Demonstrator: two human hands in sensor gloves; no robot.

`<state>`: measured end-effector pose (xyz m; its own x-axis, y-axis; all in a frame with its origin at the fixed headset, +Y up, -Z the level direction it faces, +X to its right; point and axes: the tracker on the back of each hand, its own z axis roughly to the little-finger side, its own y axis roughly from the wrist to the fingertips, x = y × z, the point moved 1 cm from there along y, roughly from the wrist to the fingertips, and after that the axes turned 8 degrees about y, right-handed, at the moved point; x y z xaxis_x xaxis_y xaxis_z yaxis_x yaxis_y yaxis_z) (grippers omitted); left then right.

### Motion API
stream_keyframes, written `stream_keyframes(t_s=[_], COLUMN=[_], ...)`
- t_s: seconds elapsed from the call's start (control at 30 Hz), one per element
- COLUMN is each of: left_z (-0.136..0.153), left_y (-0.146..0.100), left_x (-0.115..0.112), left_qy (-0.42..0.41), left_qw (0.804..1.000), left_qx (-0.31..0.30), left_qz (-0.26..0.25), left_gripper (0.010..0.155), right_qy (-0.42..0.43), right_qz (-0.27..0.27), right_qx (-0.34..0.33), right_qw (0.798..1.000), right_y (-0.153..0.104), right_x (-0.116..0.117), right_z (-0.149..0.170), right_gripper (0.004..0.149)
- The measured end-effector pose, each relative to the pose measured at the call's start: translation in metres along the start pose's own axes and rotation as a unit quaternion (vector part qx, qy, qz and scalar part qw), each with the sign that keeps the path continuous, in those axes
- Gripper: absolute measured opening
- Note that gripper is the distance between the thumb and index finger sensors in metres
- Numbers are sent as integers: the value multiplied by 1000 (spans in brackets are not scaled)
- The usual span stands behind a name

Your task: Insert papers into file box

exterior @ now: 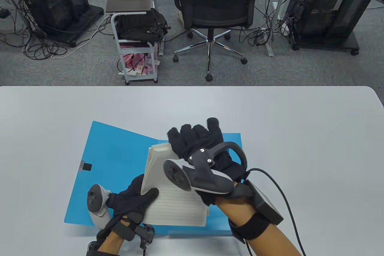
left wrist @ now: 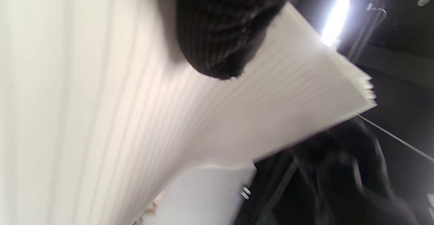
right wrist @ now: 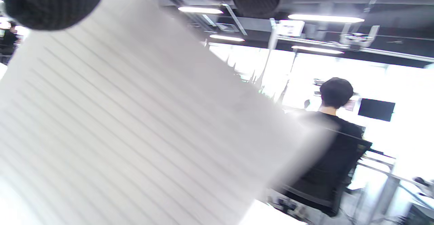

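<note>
we have the blue file box (exterior: 120, 160) lying open and flat on the table (exterior: 300, 136), directly under the stack of lined papers (exterior: 175, 205) that both hands hold tilted above it, long axis running from us away. our left hand (exterior: 132, 200) grips the near left edge, thumb on top, while our right hand (exterior: 204, 151) curls over the far top edge, seemingly gripping it, so the papers need only drop straight down.

Left hand (exterior: 132, 199) low, thumb pressed flat in a grip, right hand (exterior: 204, 154) raised, fingers curled forward
</note>
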<state>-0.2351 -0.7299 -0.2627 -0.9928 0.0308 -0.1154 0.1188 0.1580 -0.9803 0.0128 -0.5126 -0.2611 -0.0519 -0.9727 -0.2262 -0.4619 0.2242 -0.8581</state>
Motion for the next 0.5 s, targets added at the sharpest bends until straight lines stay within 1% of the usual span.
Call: stream_keyframes(t_s=[0.03,0.07,0.1,0.13,0.17,0.23,0.27,0.3,0.33,0.37,0.4,0.5], left_z=[0,2,5,10,13,17,18,20,23,29,32,44], left_y=[1,2,2,0,0,-2,-2,-2,-2,-2,-2,-3], left_x=[6,14,21,29,36,50,53,59,61,65,66,65], left_qy=[10,14,7,-11,-12,20,33,46,48,45,41,60], left_qw=[1000,999,996,991,986,978,975,969,967,962,960,948], left_qx=[10,33,73,119,147,187,199,219,230,249,260,298], left_qz=[-17,-31,-42,-58,-74,-89,-98,-102,-102,-100,-98,-90], left_gripper=[58,59,60,60,61,61,61,61,61,61,61,62], right_qy=[3,9,19,33,44,73,85,116,137,166,181,211], right_qz=[0,-18,-55,-96,-122,-185,-197,-219,-224,-216,-208,-236], right_qx=[6,15,26,48,62,89,95,105,112,133,141,114], right_qw=[1000,1000,998,994,990,976,972,963,958,953,951,942], right_y=[-7,-18,-32,-47,-58,-82,-87,-98,-104,-112,-117,-128], right_x=[6,17,34,58,76,123,133,155,166,180,187,207], right_z=[9,24,40,57,69,96,102,114,119,126,128,128], right_gripper=[86,83,81,81,79,76,76,76,75,74,75,76])
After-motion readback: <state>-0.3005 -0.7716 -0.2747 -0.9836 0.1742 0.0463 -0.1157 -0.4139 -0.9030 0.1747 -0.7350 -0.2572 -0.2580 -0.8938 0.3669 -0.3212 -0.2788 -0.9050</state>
